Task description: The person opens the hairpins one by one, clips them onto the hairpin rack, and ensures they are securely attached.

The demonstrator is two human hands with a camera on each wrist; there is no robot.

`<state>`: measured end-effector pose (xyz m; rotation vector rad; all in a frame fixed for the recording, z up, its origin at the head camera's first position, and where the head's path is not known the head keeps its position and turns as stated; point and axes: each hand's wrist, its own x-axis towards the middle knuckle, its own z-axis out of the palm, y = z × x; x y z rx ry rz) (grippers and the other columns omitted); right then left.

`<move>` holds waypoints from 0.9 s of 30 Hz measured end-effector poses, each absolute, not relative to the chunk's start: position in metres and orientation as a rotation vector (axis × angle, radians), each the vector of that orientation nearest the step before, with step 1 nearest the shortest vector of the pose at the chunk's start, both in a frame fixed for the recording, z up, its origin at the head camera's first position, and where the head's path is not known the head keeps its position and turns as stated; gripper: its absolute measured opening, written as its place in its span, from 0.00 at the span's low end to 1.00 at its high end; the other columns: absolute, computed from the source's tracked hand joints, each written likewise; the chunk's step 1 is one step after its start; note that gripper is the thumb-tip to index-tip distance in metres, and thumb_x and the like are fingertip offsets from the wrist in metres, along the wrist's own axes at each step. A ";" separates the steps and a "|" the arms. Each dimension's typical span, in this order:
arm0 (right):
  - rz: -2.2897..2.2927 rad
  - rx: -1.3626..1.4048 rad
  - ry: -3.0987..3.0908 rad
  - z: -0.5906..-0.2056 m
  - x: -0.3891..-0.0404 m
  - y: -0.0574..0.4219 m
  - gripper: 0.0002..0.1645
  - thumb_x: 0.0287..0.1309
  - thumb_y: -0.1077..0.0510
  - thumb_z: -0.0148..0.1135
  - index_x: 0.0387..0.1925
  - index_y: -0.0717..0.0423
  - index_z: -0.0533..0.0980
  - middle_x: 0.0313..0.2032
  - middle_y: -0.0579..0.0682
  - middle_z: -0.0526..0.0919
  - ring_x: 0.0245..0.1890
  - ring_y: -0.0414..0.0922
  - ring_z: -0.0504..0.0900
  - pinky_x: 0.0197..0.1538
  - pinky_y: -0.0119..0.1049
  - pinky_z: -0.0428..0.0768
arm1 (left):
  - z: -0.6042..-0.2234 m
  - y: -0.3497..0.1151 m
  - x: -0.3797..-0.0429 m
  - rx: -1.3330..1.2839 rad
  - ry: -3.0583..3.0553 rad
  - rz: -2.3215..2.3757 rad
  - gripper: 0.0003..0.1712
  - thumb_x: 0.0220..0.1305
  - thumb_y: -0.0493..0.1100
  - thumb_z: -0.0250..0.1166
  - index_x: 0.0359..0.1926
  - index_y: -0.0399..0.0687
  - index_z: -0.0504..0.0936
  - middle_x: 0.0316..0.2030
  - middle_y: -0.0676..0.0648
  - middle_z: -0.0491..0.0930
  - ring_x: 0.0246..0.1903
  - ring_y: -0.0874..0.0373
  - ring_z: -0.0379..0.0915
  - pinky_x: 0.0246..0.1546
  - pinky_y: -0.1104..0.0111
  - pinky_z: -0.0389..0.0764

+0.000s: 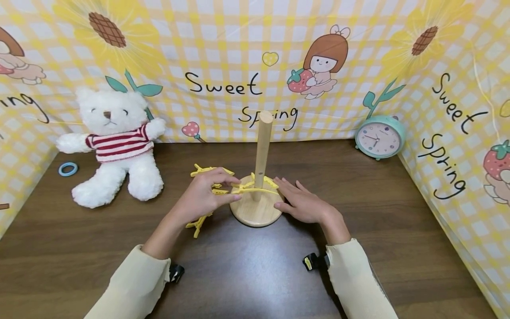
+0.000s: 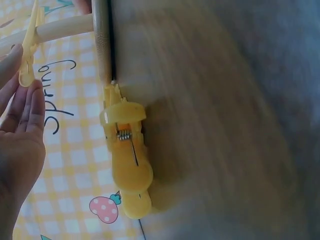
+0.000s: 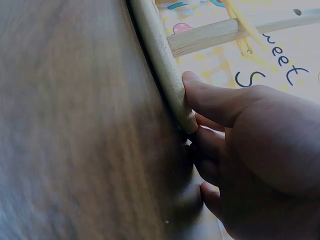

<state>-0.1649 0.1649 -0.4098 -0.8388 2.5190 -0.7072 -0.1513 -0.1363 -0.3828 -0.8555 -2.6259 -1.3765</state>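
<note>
My left hand (image 1: 207, 188) pinches one end of a long yellow plastic clip (image 1: 260, 190) between thumb and fingers. Low on the post (image 1: 264, 146) of a round wooden stand, the clip's arms lie one in front and one behind; whether they touch it I cannot tell. My right hand (image 1: 304, 204) lies against the right side of the stand's base (image 1: 255, 217), fingers nearly straight. In the right wrist view, its thumb (image 3: 215, 100) touches the base's rim. More yellow clips lie under and beside my left hand; one spring clip (image 2: 127, 160) shows its metal coil up close.
A white teddy bear (image 1: 119, 146) in a striped shirt sits at the back left, beside a blue ring (image 1: 68, 169). A mint alarm clock (image 1: 378, 137) stands at the back right. Yellow checked cloth (image 1: 223, 44) hangs behind the brown table (image 1: 255, 274).
</note>
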 end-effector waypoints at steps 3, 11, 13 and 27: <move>-0.710 -0.841 2.518 -0.411 -0.165 0.165 0.43 0.78 0.45 0.50 0.80 0.57 0.45 0.79 0.56 0.46 0.79 0.50 0.43 0.77 0.52 0.36 | -0.383 -0.138 -0.151 -0.859 -2.620 -1.396 0.17 0.55 0.39 0.79 0.46 0.43 0.88 0.40 0.47 0.83 0.41 0.49 0.81 0.46 0.54 0.82; -0.723 -0.825 2.511 -0.412 -0.165 0.165 0.42 0.78 0.46 0.49 0.80 0.56 0.45 0.79 0.54 0.46 0.79 0.48 0.43 0.77 0.50 0.36 | -0.381 -0.140 -0.150 -0.875 -2.623 -1.419 0.18 0.55 0.39 0.79 0.48 0.44 0.88 0.41 0.50 0.84 0.42 0.54 0.80 0.47 0.55 0.82; -0.722 -0.823 2.510 -0.412 -0.165 0.164 0.42 0.78 0.46 0.49 0.80 0.56 0.45 0.79 0.54 0.46 0.79 0.48 0.43 0.77 0.50 0.36 | -0.380 -0.141 -0.150 -0.875 -2.630 -1.429 0.19 0.56 0.39 0.79 0.49 0.44 0.87 0.41 0.51 0.83 0.43 0.54 0.80 0.48 0.54 0.82; -0.720 -0.819 2.508 -0.410 -0.166 0.165 0.43 0.78 0.45 0.49 0.81 0.56 0.44 0.80 0.54 0.46 0.79 0.47 0.42 0.77 0.49 0.35 | -0.375 -0.160 -0.155 -0.728 -2.620 -1.481 0.16 0.64 0.47 0.73 0.52 0.51 0.86 0.47 0.53 0.83 0.46 0.53 0.79 0.48 0.53 0.81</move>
